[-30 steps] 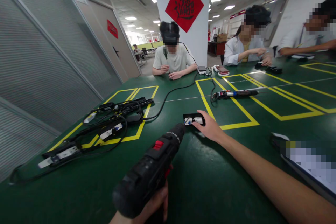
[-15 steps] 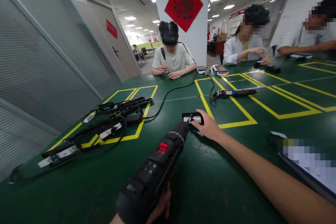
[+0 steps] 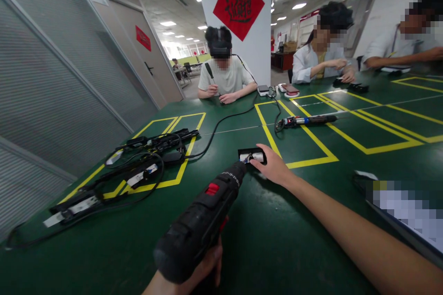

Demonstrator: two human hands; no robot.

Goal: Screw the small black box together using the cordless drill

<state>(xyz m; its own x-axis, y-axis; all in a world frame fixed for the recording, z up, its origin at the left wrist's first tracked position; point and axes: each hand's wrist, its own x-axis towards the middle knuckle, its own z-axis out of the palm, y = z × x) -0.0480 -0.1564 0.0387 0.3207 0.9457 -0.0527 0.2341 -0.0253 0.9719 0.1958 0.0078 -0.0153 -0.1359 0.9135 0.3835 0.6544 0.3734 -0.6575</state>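
My left hand (image 3: 207, 262) is wrapped round the handle of a black drill (image 3: 202, 221) with a red switch on top. The drill points away from me, its tip over a small black piece with a white part (image 3: 256, 157) on the green table (image 3: 277, 249). My right hand (image 3: 273, 166) grips the right end of that piece, thumb on its near side and fingers at its far side. The drill's chuck covers the near left corner of the piece.
Black strips and cables (image 3: 148, 161) lie at the left. Beyond the piece is a cylindrical tool (image 3: 308, 120) with a wire. A pixelated device (image 3: 408, 216) lies at the right. Several people sit across the table; one person (image 3: 226, 73) holds a screwdriver.
The view has shifted slightly. The drill's front end has moved a little to the left and its bit now shows less. My right hand still grips the piece.
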